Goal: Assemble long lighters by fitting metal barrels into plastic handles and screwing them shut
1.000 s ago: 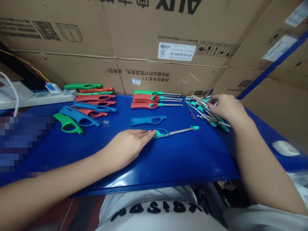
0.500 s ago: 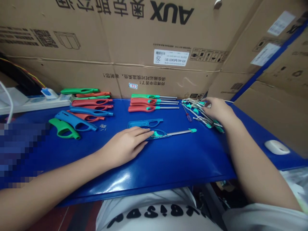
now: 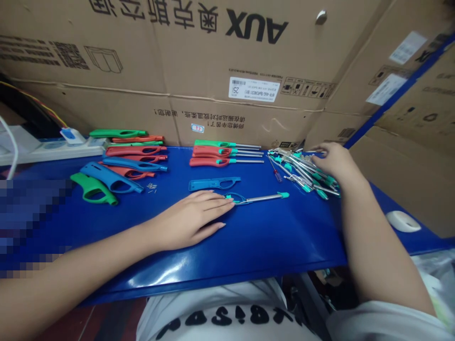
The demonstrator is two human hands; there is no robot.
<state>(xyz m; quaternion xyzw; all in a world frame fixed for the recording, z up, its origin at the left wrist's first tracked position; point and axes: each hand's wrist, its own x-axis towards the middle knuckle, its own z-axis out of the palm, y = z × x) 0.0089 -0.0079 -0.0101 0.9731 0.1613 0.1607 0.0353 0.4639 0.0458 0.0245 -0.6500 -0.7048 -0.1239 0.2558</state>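
Note:
My left hand [image 3: 194, 215] lies flat, fingers stretched, over the handle end of a partly covered lighter assembly. Its blue half shell [image 3: 240, 195], a turquoise trigger and a metal tube [image 3: 265, 197] with a turquoise tip show past the fingertips. Just behind lies a second blue half shell [image 3: 210, 183]. At the right, my right hand [image 3: 336, 163] is over the back of a pile of metal lighter tubes [image 3: 307, 170] with turquoise parts. Its fingers are curled together near a clear piece; what they grip is hard to make out. A small screwdriver [image 3: 277, 175] lies left of the pile.
Lighters with red and green handles [image 3: 211, 151] lie in a row at the back. Several loose handle shells [image 3: 112, 177] and small screws [image 3: 151, 187] are at the left, before a power strip [image 3: 85, 149]. A cardboard wall [image 3: 170, 109] stands behind; a white mouse [image 3: 403, 221] sits right.
My right hand has shifted right, and the tubes now spread farther right. My left hand has slid slightly right, its fingers flatter over the assembly.

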